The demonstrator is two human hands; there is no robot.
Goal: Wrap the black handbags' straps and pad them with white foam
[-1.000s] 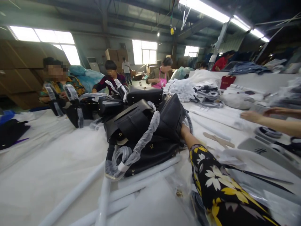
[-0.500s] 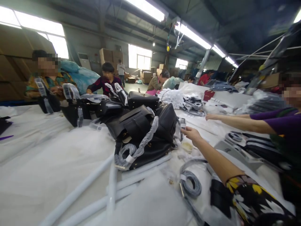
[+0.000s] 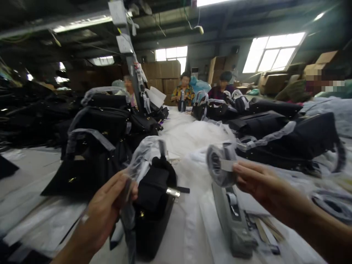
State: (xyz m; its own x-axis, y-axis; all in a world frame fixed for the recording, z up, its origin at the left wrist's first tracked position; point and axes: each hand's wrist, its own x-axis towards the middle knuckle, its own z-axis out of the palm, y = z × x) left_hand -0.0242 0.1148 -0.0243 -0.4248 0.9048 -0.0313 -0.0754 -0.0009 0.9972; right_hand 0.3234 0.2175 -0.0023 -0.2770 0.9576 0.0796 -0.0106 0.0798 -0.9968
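My left hand [image 3: 106, 211] is closed around the plastic-wrapped handle [image 3: 143, 161] of a black handbag [image 3: 154, 205] that stands on the white table in front of me. My right hand [image 3: 254, 181] pinches a coiled, plastic-wrapped strap roll [image 3: 218, 165] and holds it up above a grey tape dispenser [image 3: 231, 216]. The two hands are about a bag's width apart.
Black handbags are piled at the left [image 3: 93, 146] and at the right [image 3: 288, 139]. White wrapping sheets [image 3: 189, 135] cover the table. Other people [image 3: 183, 91] sit working at the far end. Cardboard boxes [image 3: 162, 73] are stacked behind them. More strap coils [image 3: 332, 205] lie at the right.
The view has swung to the left. My right hand drew back from the bag pile with the strap roll in it. My left hand has come into view, gripping a bag's handle.
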